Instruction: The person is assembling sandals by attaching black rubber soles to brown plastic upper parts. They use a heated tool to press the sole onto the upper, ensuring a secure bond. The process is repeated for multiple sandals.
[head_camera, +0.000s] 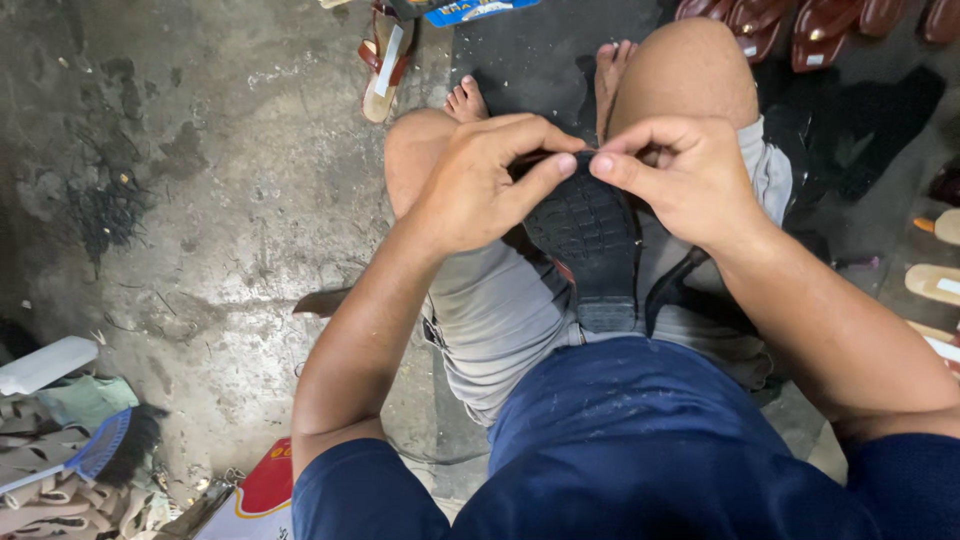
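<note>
Black sole (590, 245), one, pinched by two hands (580, 175).

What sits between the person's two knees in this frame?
In the head view, the black treaded shoe sole lies between the knees, pinched at its upper edge by the left hand and right hand. Beyond it, bare feet rest on a dark mat.

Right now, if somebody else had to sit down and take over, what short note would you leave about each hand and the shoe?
Left hand: gripping the toe end of the black rubber shoe sole with moulded tread, thumb pressed along its edge.
Right hand: pinching the same toe edge from the other side, fingertips meeting the left thumb.
Sole: tread-side up on the lap, between the knees, heel towards the body; a black strap hangs beside it.
Done: cannot tell.
Left: the toe edge is in hand. More sandals lie on the concrete floor ahead.
</note>
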